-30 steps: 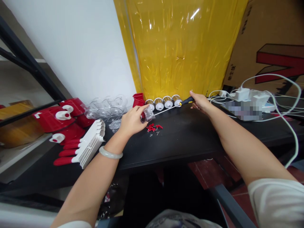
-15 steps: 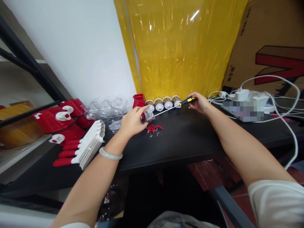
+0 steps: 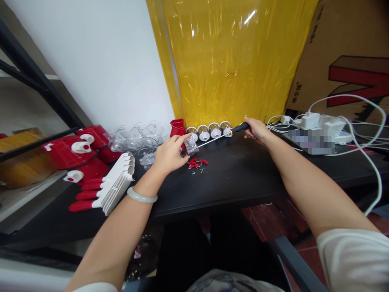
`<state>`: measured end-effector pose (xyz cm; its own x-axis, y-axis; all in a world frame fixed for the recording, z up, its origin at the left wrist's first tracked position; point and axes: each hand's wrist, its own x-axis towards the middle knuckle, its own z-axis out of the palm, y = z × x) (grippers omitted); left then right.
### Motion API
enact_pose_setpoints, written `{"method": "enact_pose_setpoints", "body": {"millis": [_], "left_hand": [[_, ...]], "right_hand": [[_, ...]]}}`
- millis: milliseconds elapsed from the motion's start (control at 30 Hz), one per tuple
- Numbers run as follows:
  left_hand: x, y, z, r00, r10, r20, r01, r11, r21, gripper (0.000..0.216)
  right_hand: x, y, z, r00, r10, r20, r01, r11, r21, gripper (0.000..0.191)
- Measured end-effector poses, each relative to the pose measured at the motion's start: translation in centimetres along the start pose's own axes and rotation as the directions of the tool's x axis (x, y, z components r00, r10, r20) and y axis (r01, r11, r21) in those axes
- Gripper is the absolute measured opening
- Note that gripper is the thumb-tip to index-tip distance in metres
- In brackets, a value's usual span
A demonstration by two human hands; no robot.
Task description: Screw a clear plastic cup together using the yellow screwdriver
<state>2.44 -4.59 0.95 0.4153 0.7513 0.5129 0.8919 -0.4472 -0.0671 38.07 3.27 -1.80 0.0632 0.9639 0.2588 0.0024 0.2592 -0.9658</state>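
My left hand [image 3: 172, 153] is closed around a clear plastic part [image 3: 191, 145] with some red inside it, holding it on its side above the table. A screwdriver [image 3: 238, 127] with a black and yellow handle is gripped by my right hand [image 3: 257, 130]. Its long shaft runs left and its tip meets the clear part's right end; the exact contact point is too small to make out. Just below the part lie several small red pieces [image 3: 194, 163] and a few tiny screws [image 3: 202, 170]. Several gold and white cylinders [image 3: 215, 130] stand in a row behind the shaft.
Clear plastic cups [image 3: 136, 136], red housings [image 3: 65, 153] and white parts with red handles [image 3: 117, 184] occupy the left side of the black table [image 3: 237, 174]. A red cup [image 3: 177, 127] stands at the back. White cables and chargers [image 3: 310, 120] lie at right beside a tablet-like device [image 3: 313, 142].
The screwdriver handle has turned in my right hand, and my fingers have shifted on it. My left hand and the clear part stay nearly still.
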Motion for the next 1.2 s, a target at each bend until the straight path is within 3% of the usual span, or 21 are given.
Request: {"method": "enact_pose_setpoints", "body": {"millis": [200,333,467,633,767,900,1067,1200], "left_hand": [[0.0,-0.01,0.03,1.0,0.013,-0.01,-0.013,1.0,0.004,0.074],[-0.01,0.13,-0.03,1.0,-0.006,0.005,0.006,1.0,0.003,0.074],[-0.01,0.1,-0.07,1.0,-0.008,0.011,0.008,1.0,-0.002,0.075],[-0.02,-0.06,0.02,1.0,0.007,-0.008,-0.007,1.0,-0.003,0.075],[-0.04,-0.06,0.05,1.0,0.007,-0.007,-0.007,1.0,-0.001,0.074],[-0.04,0.02,-0.04,1.0,-0.001,0.0,0.001,1.0,0.003,0.075],[-0.05,0.07,-0.13,1.0,0.006,0.003,-0.006,1.0,0.002,0.074],[-0.05,0.0,-0.02,1.0,0.011,-0.002,-0.011,1.0,0.002,0.074]], "right_hand": [[0.31,0.31,0.33,0.998,0.01,-0.064,-0.011,1.0,-0.009,0.044],[0.5,0.29,0.32,0.996,0.027,-0.088,-0.021,0.998,0.063,0.025],[0.41,0.07,0.13,0.998,0.054,-0.036,-0.047,0.985,0.165,0.009],[0.24,-0.08,0.16,0.998,0.059,-0.023,-0.053,0.98,0.192,0.012],[0.21,0.13,0.27,0.998,0.049,-0.028,-0.047,0.994,0.095,0.011],[0.1,0.29,0.25,0.999,-0.022,-0.034,0.021,1.0,-0.018,0.029],[0.23,0.38,0.19,0.998,-0.006,-0.067,0.002,0.999,-0.053,0.047],[0.58,0.56,0.14,0.997,-0.02,-0.08,0.018,0.999,-0.032,0.034]]}}
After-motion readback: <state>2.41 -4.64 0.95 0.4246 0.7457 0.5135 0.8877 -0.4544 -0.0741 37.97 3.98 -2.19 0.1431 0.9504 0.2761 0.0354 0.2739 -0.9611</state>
